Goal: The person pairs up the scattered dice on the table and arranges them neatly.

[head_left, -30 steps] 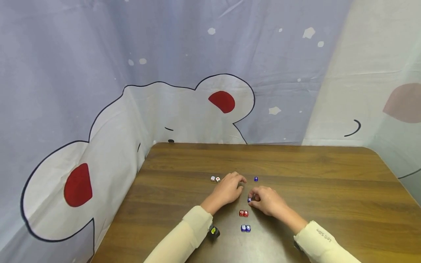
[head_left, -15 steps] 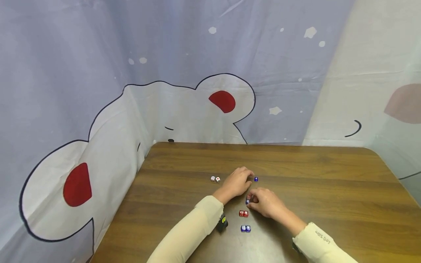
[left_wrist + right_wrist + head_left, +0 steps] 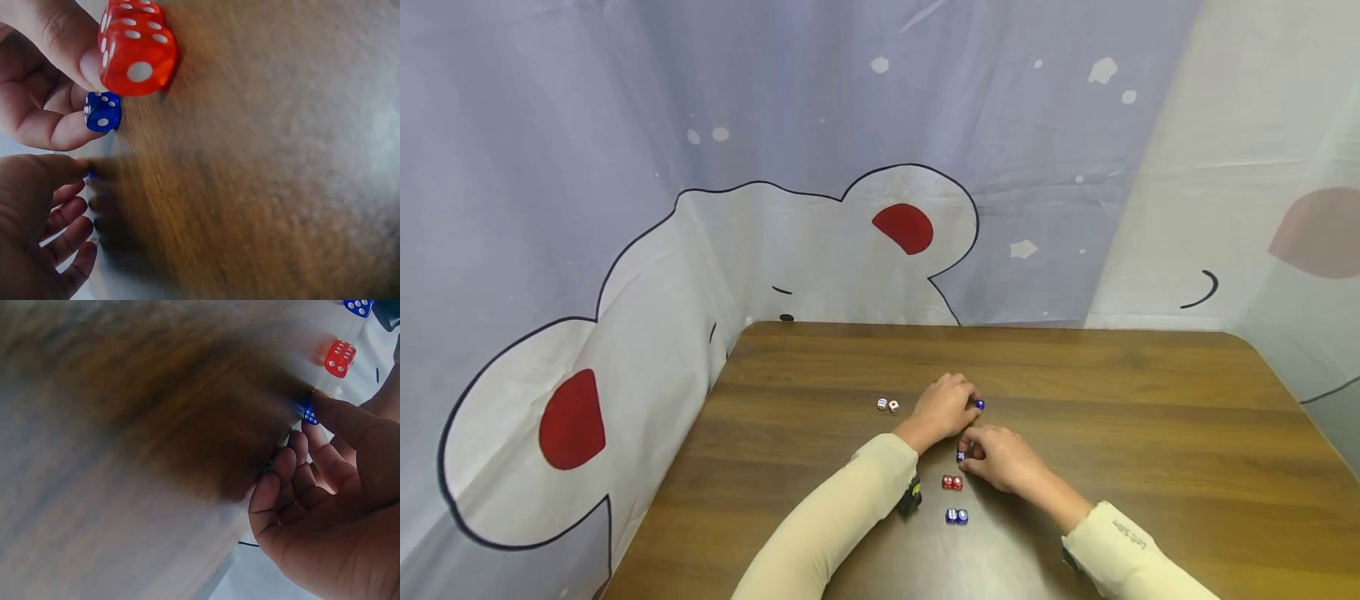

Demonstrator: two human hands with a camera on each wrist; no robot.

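Observation:
In the head view my right hand pinches a blue die between thumb and index finger, low over the table. The right wrist view shows this blue die at the fingertips, its other fingers curled below. Farther back, my left hand has its thumb and index finger around another blue die. In the left wrist view the left hand hides most of that die. Two red dice sit side by side just in front of the right hand.
Two more blue dice stand side by side nearer the front. Two white dice lie left of the left hand. All rest on a brown wooden table, with a patterned curtain behind.
My left hand has moved right to the far blue die and closed its thumb and finger on it. The right hand has shifted its blue die slightly left.

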